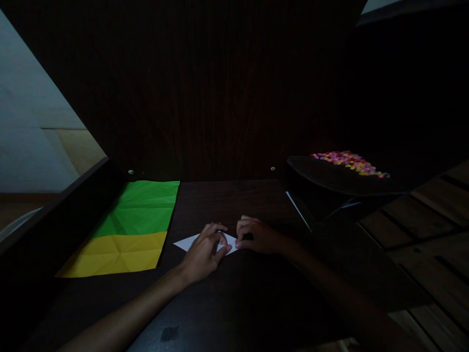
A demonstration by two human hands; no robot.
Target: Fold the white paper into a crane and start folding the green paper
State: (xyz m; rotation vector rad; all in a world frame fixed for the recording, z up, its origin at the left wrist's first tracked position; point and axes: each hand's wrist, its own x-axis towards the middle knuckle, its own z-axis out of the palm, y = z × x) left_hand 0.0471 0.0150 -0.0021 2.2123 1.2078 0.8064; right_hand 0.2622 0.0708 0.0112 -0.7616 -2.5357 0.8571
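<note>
Fingers (211, 228) of the left hand (201, 253) are bent and slightly spread over the white paper (185, 243), with the thumb tip resting on it and a small gap between thumb and index finger. Thumb and index finger of the right hand (259, 237) come close together at the right end of the white paper; whether they pinch its edge or only press on it, I cannot tell. The white paper, folded into a narrow pointed shape, lies flat on the dark wooden surface (223, 198), partly hidden beneath both hands.

Left of the white paper, and apart from it, lie a creased green area of paper (142, 205) and a yellow one (120, 254), meeting along a line; I cannot tell whether they are one sheet or two. Beyond the white paper rises a dark upright panel (205, 107). Right of the white paper is a thin pale strip (298, 210), and farther right and beyond, a pile of small multicoloured pieces (346, 161) on a dark rounded top (308, 171). Wooden slats (421, 237) show at the far right of the white paper.
</note>
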